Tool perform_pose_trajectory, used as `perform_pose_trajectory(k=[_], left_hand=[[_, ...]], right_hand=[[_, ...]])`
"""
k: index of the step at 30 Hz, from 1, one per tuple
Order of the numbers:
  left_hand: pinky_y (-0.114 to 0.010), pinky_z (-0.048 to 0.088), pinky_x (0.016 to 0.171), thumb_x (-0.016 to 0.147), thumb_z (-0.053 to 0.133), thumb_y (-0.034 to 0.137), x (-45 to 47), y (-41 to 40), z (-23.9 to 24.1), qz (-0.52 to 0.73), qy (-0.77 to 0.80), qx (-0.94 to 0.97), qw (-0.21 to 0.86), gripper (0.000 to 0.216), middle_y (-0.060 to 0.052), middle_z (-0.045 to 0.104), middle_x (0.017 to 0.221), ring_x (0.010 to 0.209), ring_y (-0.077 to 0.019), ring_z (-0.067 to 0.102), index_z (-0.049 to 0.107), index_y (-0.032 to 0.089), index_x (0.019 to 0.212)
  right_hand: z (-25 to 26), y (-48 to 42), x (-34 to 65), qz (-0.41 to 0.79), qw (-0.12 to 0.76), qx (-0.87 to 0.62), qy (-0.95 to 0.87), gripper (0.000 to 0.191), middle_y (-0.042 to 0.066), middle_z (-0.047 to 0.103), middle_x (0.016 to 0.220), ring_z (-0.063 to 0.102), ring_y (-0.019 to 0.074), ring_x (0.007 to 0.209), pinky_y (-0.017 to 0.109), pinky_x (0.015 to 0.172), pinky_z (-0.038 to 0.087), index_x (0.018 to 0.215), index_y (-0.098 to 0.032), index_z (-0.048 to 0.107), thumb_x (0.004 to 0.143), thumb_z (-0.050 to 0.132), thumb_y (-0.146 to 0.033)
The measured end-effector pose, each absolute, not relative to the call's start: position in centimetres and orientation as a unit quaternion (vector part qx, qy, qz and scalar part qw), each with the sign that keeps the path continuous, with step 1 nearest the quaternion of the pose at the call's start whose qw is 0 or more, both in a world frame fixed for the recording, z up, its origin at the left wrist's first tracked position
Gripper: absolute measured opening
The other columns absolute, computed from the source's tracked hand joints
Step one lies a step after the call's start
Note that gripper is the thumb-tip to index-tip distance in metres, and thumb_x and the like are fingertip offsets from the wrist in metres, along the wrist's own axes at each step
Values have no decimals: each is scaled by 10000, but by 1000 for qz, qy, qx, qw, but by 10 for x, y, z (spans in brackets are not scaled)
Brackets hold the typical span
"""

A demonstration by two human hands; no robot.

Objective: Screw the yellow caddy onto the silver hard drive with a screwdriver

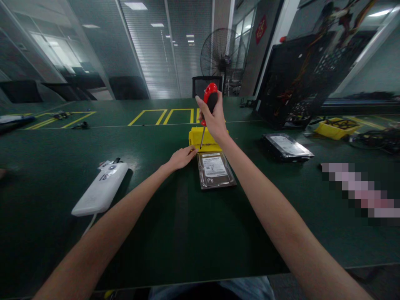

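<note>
Your right hand (216,120): clasped around one red-and-black screwdriver (211,99). Your left hand (181,158): fingertips bunched, grip unclear, beside one hard drive (215,170), inward from the desk's (156,250) near edge.

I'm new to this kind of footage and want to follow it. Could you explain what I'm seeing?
There is no machine here, just a person's two bare hands. The single picture comes from a camera worn on that person's head, looking forward and down, so the forearms reach in from the bottom.

The right hand holds a red-and-black screwdriver, its tip down near a hard drive's far edge. The left hand is at that drive's far left corner; whether it touches is too small to tell.

Also on the green table: a yellow container just beyond the drive, a white device with a cable to the left, and a second drive to the right.
</note>
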State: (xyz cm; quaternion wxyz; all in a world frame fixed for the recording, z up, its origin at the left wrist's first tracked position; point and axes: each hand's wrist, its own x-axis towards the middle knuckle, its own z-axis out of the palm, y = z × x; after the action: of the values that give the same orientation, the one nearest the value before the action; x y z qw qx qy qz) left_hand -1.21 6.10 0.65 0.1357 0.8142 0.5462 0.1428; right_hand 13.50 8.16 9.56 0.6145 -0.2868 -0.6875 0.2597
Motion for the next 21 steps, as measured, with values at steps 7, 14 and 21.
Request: perform_pose_trajectory(k=[7, 14, 21], left_hand=[[-290, 443, 639, 941, 262, 392, -12, 62, 7, 137, 565, 802, 135, 358, -58, 671, 954, 793, -209, 638, 563, 200, 961], [-313, 471, 695, 950, 257, 397, -9, 56, 5, 114, 585, 797, 94, 358, -58, 668, 1026, 870, -232, 647, 558, 215, 1018], [-318, 485, 717, 958, 236, 401, -7, 55, 4, 105, 591, 796, 79, 369, -53, 667, 1039, 884, -229, 652, 544, 224, 1054]], right_hand=[[89, 88, 128, 262, 615, -274, -692, 605, 47, 551, 940, 601, 172, 797, 348, 655, 515, 1292, -305, 190, 834, 314, -680], [88, 82, 124, 276, 606, -285, -689, 581, 37, 556, 892, 601, 165, 773, 328, 627, 517, 1308, -313, 205, 849, 369, -631], [88, 79, 124, 302, 604, -288, -679, 557, 46, 558, 920, 616, 177, 812, 347, 649, 531, 1283, -290, 228, 853, 406, -593]])
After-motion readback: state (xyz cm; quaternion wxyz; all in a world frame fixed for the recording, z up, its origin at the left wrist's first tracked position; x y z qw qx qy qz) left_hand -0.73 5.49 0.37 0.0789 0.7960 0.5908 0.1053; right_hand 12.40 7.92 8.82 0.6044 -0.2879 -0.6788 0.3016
